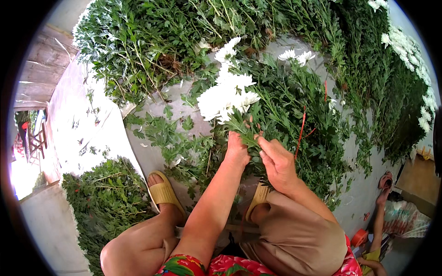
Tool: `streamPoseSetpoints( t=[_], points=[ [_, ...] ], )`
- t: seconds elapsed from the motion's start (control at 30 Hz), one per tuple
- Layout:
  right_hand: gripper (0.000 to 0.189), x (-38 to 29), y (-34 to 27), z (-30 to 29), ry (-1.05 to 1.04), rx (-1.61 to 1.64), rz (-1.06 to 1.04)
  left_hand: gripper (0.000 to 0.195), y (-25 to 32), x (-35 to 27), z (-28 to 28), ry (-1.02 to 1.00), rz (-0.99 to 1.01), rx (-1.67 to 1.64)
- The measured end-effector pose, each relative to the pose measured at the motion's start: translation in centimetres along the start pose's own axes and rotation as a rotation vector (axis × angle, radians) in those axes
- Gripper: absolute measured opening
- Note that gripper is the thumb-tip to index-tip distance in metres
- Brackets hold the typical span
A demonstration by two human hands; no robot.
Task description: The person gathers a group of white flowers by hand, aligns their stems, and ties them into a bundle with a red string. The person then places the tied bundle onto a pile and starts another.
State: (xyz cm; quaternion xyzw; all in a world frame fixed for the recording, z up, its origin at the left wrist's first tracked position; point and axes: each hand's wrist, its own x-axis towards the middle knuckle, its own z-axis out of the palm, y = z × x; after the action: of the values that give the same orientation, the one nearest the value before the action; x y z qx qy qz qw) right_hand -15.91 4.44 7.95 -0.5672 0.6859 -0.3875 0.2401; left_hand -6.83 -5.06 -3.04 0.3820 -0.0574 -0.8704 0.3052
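Observation:
My left hand point(239, 146) is closed around the stems of a bunch of white chrysanthemums point(228, 96), the blooms pointing away from me. Close beside it on the right, my right hand point(279, 162) has thumb and forefinger pinched at the leafy stems just below the blooms; whether it grips one of them is hard to tell. Under and beyond both hands lies a pile of leafy chrysanthemum stems point(300, 114), with thin red ties point(301, 131) on top. Loose green leaves point(165, 134) are scattered on the floor to the left.
Large heaps of cut chrysanthemums point(138, 45) stand ahead and at the right point(380, 86). Another leafy heap point(110, 200) lies by my left foot, near a white sheet point(103, 127). At the lower right are another person's leg point(378, 220), a red roll point(359, 237) and a plastic bag point(402, 219).

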Motion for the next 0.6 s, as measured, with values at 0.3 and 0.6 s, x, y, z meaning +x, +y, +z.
streamPoseSetpoints(
  t=[0.3,0.6],
  points=[
    [0.041,0.5,1.5,1.3,0.058,-0.042,0.022,0.029,0.1,-0.7,-0.5,-0.053,0.028,-0.025],
    [0.038,0.6,2.2,1.0,0.075,0.035,0.034,0.055,0.6,-0.7,-0.6,-0.088,-0.040,-0.009]
  ],
)
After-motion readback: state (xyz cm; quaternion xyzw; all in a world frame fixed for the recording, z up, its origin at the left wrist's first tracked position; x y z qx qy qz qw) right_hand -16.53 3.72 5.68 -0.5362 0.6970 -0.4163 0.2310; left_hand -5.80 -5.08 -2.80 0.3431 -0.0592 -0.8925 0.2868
